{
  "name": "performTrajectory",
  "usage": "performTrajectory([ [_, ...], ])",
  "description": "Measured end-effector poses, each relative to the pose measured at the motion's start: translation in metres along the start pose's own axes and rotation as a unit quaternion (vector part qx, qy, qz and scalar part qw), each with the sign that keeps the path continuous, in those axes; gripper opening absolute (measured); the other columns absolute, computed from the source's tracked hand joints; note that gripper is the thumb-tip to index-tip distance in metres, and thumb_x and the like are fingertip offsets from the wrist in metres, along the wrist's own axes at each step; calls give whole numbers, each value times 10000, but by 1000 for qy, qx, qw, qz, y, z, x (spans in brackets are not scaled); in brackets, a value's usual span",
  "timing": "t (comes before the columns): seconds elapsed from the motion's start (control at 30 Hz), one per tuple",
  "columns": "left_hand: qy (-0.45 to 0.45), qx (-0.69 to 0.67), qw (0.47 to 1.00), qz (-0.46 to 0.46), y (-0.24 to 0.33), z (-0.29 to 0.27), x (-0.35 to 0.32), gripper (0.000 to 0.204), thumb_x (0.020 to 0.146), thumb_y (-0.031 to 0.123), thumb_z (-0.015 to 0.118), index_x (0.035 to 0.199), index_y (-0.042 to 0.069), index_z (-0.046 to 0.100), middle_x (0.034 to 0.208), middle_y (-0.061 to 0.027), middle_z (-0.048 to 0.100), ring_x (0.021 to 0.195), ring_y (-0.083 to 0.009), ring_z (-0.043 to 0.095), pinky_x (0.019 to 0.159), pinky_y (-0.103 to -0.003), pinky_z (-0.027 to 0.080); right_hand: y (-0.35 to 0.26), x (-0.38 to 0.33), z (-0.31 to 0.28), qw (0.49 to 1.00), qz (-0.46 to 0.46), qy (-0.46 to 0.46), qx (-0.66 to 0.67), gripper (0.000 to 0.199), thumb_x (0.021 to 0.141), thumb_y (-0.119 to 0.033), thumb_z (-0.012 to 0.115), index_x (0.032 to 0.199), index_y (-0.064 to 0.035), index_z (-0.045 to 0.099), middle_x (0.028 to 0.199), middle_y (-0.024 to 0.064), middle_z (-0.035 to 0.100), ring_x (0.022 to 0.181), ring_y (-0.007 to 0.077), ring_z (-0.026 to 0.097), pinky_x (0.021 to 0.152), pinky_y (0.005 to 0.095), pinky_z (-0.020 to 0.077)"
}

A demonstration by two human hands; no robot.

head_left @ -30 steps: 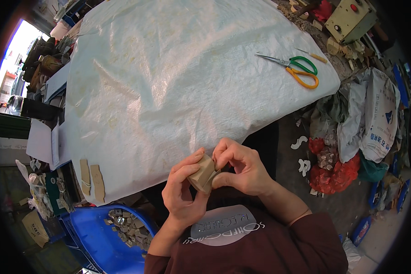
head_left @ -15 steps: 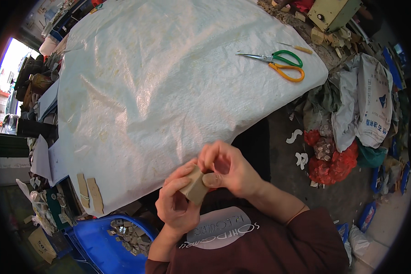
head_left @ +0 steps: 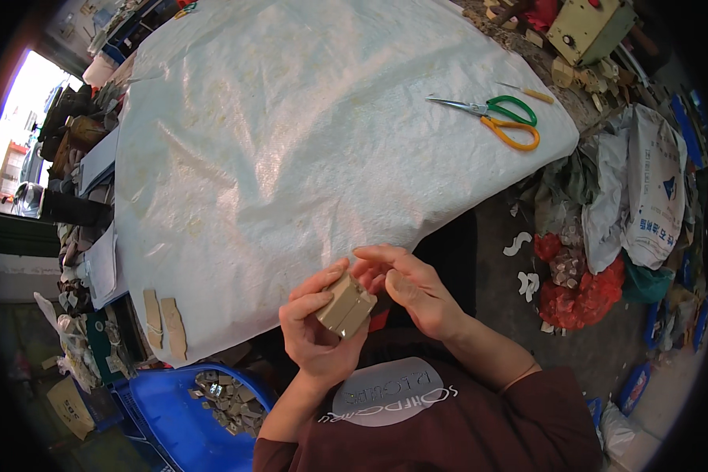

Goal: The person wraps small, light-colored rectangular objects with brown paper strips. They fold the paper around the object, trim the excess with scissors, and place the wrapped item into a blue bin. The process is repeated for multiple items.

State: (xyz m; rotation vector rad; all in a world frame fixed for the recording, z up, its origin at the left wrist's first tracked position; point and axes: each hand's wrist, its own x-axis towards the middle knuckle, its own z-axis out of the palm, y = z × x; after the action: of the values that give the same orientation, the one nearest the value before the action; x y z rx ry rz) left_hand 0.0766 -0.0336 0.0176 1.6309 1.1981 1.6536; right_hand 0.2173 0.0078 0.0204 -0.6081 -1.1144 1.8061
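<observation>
My left hand (head_left: 316,334) grips a small beige block (head_left: 346,311) at the near edge of the covered table. Fingers lie over its far left side, and the palm is beneath. A thin seam and a notch show on the block's right face; what it is made of I cannot tell. Just right of it, my right hand (head_left: 423,297) is held up with fingers apart and nothing in them. Its fingertips come near the block without visibly gripping it.
White sheeting (head_left: 291,157) covers the table. Scissors (head_left: 478,110) and a yellow-handled pointed tool (head_left: 536,94) lie far right, two beige strips (head_left: 173,326) near left. Below stands a blue bin (head_left: 157,401) with small beige pieces (head_left: 236,403). Red bags (head_left: 586,295) and a white sack (head_left: 653,189) sit right.
My right hand has let go of the block and drawn away to the right, its fingers opening. The block has turned in my left hand, so its seamed face shows. The view has shifted slightly.
</observation>
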Motion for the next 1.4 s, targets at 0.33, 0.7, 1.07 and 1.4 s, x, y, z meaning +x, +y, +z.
performTrajectory([
  [0.33, -11, 6, 998, 64, -14, 5, 2, 556, 652, -92, 730, 1042, 43, 356, 1186, -268, 505, 1124, -377, 525, 934, -440, 456, -6, -4, 8, 996, 90, 7, -21, 304, 938, -165, 475, 1165, 35, 510, 977, 59, 592, 844, 74, 549, 716, 222, 460],
  [0.7, -6, 143, 984, 110, -25, 5, -6, 553, 674, -45, 741, 1056, 49, 352, 1131, -251, 541, 1047, -334, 563, 874, -412, 471, 2, -8, 17, 993, 89, 28, -76, 314, 937, -118, 434, 1218, 22, 442, 999, 46, 525, 857, 64, 489, 761, 225, 439],
  [1.07, 25, 82, 996, -1, -26, 0, -8, 449, 721, -23, 694, 1057, 15, 399, 1168, -238, 528, 1051, -323, 562, 883, -402, 471, 15, -9, 24, 979, 34, -15, -203, 602, 846, -77, 556, 1381, -16, 287, 1105, 76, 404, 909, 119, 469, 771, 253, 431],
  [1.4, 38, -355, 884, -302, -8, -13, -10, 533, 715, 113, 770, 1133, 11, 454, 1148, -121, 531, 1046, -189, 539, 897, -322, 449, 20, 9, -12, 979, -83, -67, -174, 513, 853, -329, 624, 1267, -55, 491, 1025, 61, 515, 938, 162, 501, 838, 295, 412],
])
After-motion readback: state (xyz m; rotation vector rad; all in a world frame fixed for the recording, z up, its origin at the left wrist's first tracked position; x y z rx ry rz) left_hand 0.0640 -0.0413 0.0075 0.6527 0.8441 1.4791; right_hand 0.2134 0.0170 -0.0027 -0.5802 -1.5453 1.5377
